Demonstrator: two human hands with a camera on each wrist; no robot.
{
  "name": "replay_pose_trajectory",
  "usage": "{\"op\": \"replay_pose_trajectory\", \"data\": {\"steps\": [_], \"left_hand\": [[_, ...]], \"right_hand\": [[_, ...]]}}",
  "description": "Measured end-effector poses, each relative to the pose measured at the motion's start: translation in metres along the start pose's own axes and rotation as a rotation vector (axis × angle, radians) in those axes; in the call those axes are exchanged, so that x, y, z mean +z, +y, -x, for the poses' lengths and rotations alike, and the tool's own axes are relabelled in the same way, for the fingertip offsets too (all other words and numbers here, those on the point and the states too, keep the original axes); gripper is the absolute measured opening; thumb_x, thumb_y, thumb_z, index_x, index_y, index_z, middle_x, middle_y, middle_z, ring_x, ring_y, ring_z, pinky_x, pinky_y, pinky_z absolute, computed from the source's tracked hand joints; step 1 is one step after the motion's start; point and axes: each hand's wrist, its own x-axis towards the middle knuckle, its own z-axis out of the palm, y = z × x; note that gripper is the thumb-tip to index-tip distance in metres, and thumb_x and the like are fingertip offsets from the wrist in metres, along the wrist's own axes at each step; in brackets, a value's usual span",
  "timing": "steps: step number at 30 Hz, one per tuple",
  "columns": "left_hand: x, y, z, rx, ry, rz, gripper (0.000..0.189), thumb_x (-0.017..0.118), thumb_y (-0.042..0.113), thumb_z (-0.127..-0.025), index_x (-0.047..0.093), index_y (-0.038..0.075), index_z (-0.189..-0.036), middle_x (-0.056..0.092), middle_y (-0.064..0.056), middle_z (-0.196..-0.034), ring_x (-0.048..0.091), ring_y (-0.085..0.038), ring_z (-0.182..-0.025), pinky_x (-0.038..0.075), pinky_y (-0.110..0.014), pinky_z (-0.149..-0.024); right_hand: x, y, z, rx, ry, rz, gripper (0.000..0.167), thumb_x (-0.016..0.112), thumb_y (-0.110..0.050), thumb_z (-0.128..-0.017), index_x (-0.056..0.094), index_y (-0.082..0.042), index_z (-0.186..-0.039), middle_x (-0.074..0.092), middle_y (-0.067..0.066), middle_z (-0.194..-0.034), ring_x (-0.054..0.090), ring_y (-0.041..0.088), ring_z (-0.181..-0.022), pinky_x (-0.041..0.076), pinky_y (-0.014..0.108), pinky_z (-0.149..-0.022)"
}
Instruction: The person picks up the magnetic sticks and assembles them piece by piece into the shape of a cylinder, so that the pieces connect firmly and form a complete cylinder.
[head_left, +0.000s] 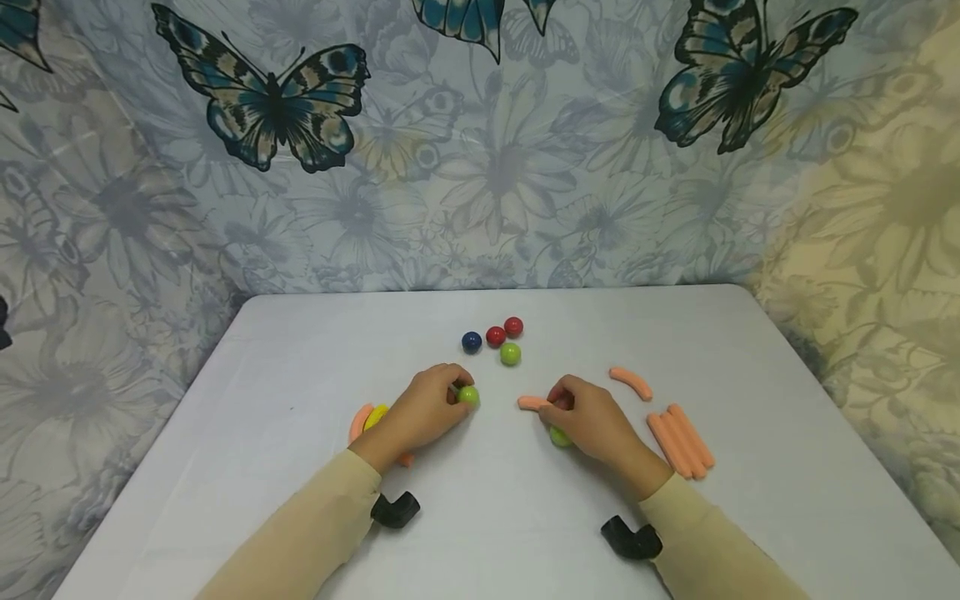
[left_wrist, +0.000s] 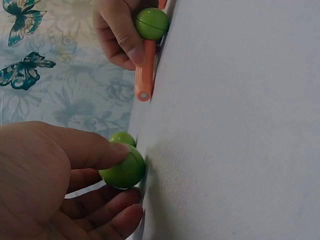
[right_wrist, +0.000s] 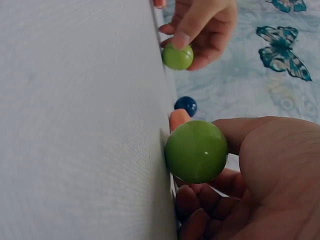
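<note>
My left hand (head_left: pixel 427 408) pinches a glossy green ball (head_left: pixel 468 396) between thumb and fingers, at the table's middle. Its thumb lies on the ball (left_wrist: pixel 122 167) in the left wrist view. To the right, my right hand (head_left: pixel 592 417) pinches an orange sausage-shaped piece (head_left: pixel 532 403), whose end points left. Another green ball (head_left: pixel 559 437) sits close under the right hand, on the near side of that piece. In the right wrist view this ball (right_wrist: pixel 196 151) hides most of the orange piece and the fingertips, so whether the fingers touch the ball I cannot tell.
Behind the hands lie a dark blue ball (head_left: pixel 472 342), two red balls (head_left: pixel 496 337) and a green ball (head_left: pixel 510 354). On the right are a curved orange piece (head_left: pixel 632 383) and a row of orange sticks (head_left: pixel 681 442). Yellow (head_left: pixel 374 416) and orange pieces lie partly behind the left wrist.
</note>
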Motion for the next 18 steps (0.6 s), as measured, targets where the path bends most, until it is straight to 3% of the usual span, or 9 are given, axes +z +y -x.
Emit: {"op": "replay_pose_trajectory", "data": {"steps": [7, 18], "left_hand": [[0.008, 0.006, 0.011, 0.037, -0.006, 0.019, 0.028, 0.082, 0.007, -0.097, 0.076, 0.007, -0.124, 0.063, 0.002, -0.103, 0.06, -0.017, -0.092, 0.054, -0.032, -0.082], [0.019, 0.012, 0.014, 0.086, 0.007, 0.054, 0.024, 0.084, 0.01, -0.095, 0.075, 0.011, -0.117, 0.067, 0.006, -0.103, 0.063, -0.016, -0.093, 0.055, -0.032, -0.081]], "right_hand": [[0.001, 0.001, -0.001, 0.021, -0.038, -0.033, 0.016, 0.079, -0.02, -0.102, 0.073, -0.007, -0.108, 0.063, 0.002, -0.086, 0.057, 0.02, -0.077, 0.048, 0.034, -0.066], [0.003, -0.006, 0.002, -0.017, -0.124, -0.112, 0.017, 0.079, -0.021, -0.102, 0.073, -0.007, -0.112, 0.065, 0.001, -0.087, 0.059, 0.02, -0.08, 0.05, 0.036, -0.071]]}}
